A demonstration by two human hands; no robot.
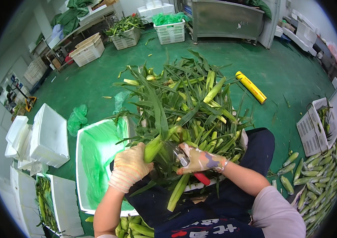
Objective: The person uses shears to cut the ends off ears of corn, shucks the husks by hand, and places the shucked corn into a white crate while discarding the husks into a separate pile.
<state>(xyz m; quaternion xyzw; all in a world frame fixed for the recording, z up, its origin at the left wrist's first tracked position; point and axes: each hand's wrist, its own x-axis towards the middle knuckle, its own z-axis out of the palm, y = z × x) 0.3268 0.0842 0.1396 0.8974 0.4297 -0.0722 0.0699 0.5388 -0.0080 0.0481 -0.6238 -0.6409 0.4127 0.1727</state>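
My left hand (130, 166), in a pale striped glove, is closed around a green-husked ear of corn (152, 149) with long leaves still on it. Just right of that ear, my right hand (202, 159) wears a camouflage-patterned glove. Its fingers are wrapped round a metal tool (184, 160), whose red handle (202, 179) shows below the palm; the tool's exact kind is partly hidden. Both hands are above my lap, at the near edge of a big heap of leafy corn (192, 95). A trimmed ear (179, 192) lies below my right hand.
A white foam box (79, 174) lined with green film stands at my left, beside more foam boxes (49, 135). Bagged corn ears (323, 182) are piled at the right below a white crate (309, 137). A yellow roll (251, 87) lies on the green floor.
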